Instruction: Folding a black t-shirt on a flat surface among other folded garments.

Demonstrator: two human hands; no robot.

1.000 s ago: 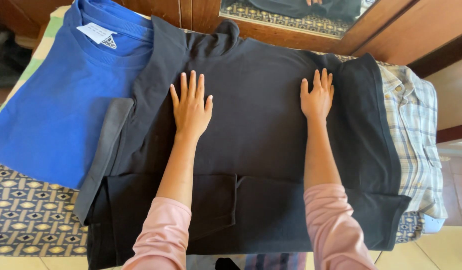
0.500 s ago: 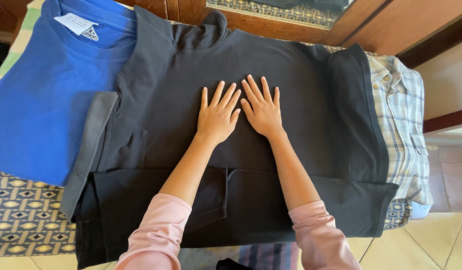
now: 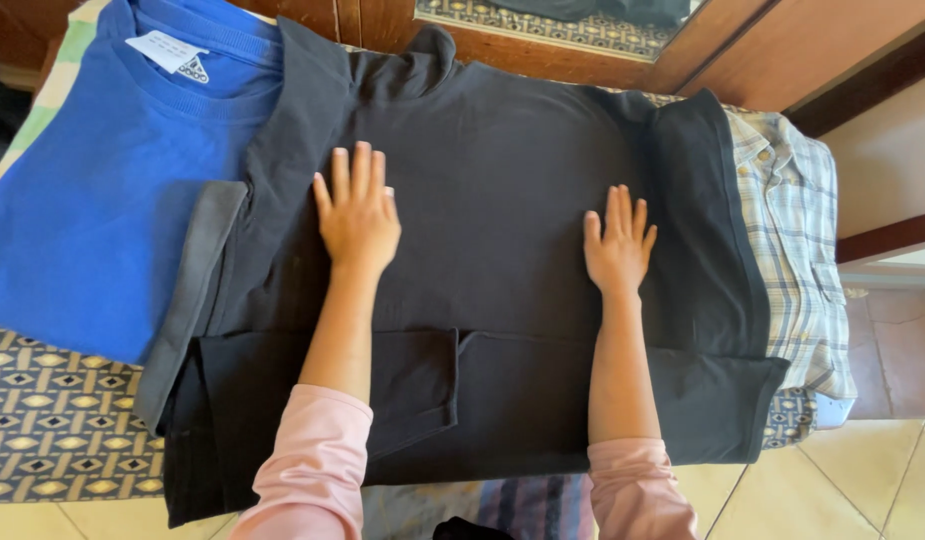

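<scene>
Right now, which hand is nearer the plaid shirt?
Right. The right hand lies flat on the black shirt, a short way from the plaid shirt at the right edge. The left hand is far across, toward the blue shirt.

The blue shirt (image 3: 102, 190) is running off the left edge; the black shirt (image 3: 492, 200) is hiding part of the checked shirt (image 3: 797, 250).
</scene>
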